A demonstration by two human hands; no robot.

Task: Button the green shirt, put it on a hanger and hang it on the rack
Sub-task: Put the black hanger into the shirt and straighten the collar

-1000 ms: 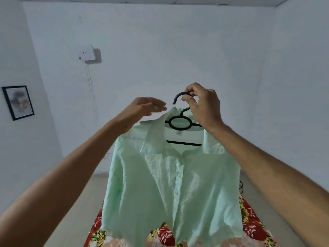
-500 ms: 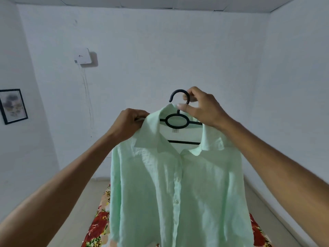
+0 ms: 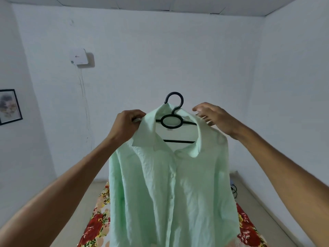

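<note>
Currently, item by item.

Green shirt [image 3: 169, 184]: buttoned down the front as far as I can see, hung on the hanger [image 3: 170, 121], raised in front of me above a floral cloth [image 3: 94, 225] on the floor. The body drops straight down; the shoulder line runs across me, left to right.

Left hand [image 3: 127, 123]: closed around the shirt's left shoulder beside the collar [image 3: 147, 132], carrying the weight.

Right hand [image 3: 216, 116]: fingers loosely spread, gripping nothing, at the right side of the collar. It is blurred; I cannot tell whether it touches the cloth.

Hook [image 3: 182, 101]: bare, upright, above and between my hands, with its tip toward my left. My right fingertips lie just beside its stem, so I judge the free right hand best placed to take it.

Rack: not in view. Hanging is not yet done, and I expect to turn toward the rack first.
</note>
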